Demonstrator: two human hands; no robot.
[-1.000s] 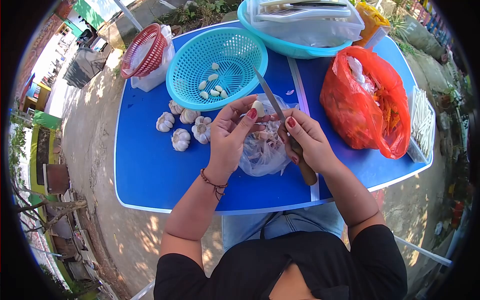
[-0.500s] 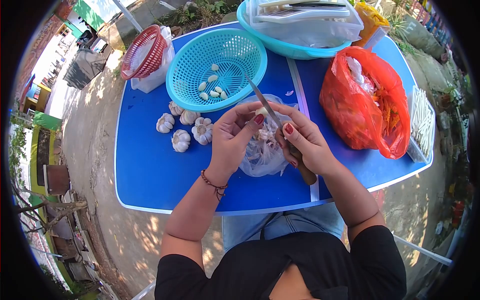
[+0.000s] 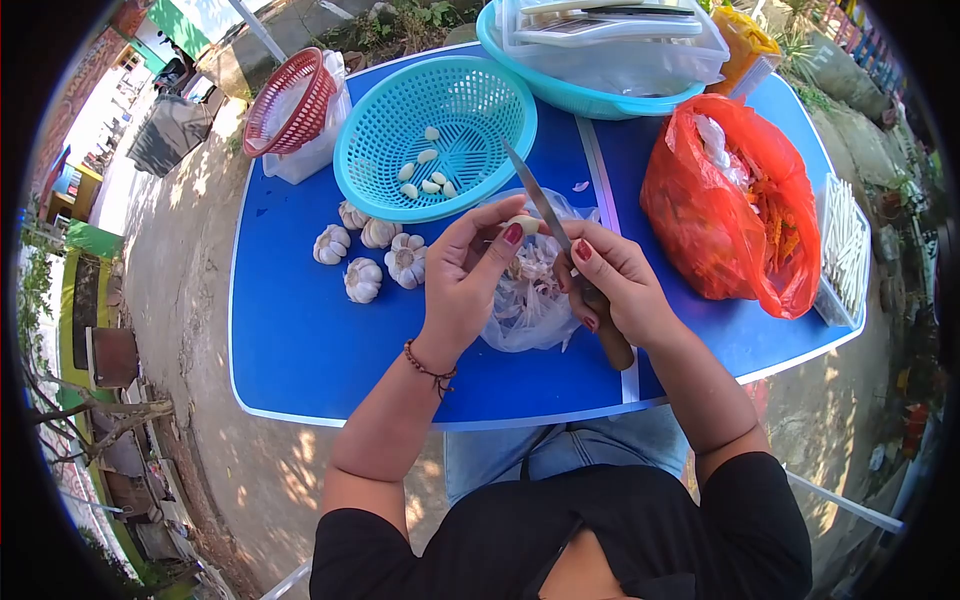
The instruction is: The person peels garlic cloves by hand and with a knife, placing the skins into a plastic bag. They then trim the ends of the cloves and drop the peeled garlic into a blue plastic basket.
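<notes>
Pinched between the thumb and fingers of my left hand (image 3: pixel 468 265) is a pale garlic clove (image 3: pixel 524 224). My right hand (image 3: pixel 617 282) grips a knife (image 3: pixel 545 208) by its brown wooden handle, the blade slanting up and left just beside the clove. Beneath both hands lies a clear plastic bag (image 3: pixel 520 315) with garlic peelings (image 3: pixel 533 262) on it. Several whole garlic bulbs (image 3: pixel 363 280) sit to the left of my left hand. Beyond them, a turquoise basket (image 3: pixel 370 110) holds several peeled cloves (image 3: pixel 428 156).
On the right stand a red plastic bag (image 3: pixel 690 220) with orange contents and a clear box of white sticks (image 3: pixel 845 240). At the back are a turquoise basin (image 3: pixel 600 103) holding plastic containers, and a yellow packet (image 3: pixel 745 50). A red basket (image 3: pixel 312 105) rests at the back left of the blue table (image 3: pixel 300 360).
The fingers of my right hand have drawn back from the clove, which shows more clearly now. The knife blade has shifted slightly right and up.
</notes>
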